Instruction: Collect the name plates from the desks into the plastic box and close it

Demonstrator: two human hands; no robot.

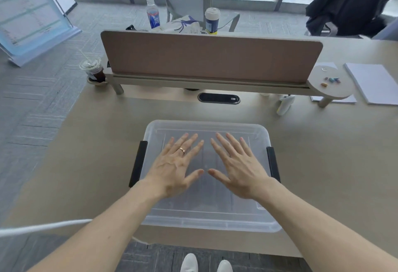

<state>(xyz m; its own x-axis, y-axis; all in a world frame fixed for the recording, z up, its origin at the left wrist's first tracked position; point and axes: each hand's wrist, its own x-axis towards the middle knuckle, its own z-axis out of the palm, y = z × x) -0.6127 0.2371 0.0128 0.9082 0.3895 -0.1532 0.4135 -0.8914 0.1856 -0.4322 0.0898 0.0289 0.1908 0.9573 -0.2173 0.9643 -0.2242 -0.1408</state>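
A clear plastic box [206,215] with its lid on stands at the near edge of the desk [86,164]. Black latches sit on its left side [137,164] and right side [273,164]. My left hand [174,170] and my right hand [239,170] lie flat on the lid side by side, fingers spread, thumbs almost touching, holding nothing. The frosted lid hides what is inside. No name plate shows on the desk.
A brown divider panel [211,56] crosses the desk behind the box. An iced drink [92,69] sits in a holder at its left end; a round shelf [331,84] with small items at its right. A notepad [372,82] lies far right. A white cable [43,226] runs near left.
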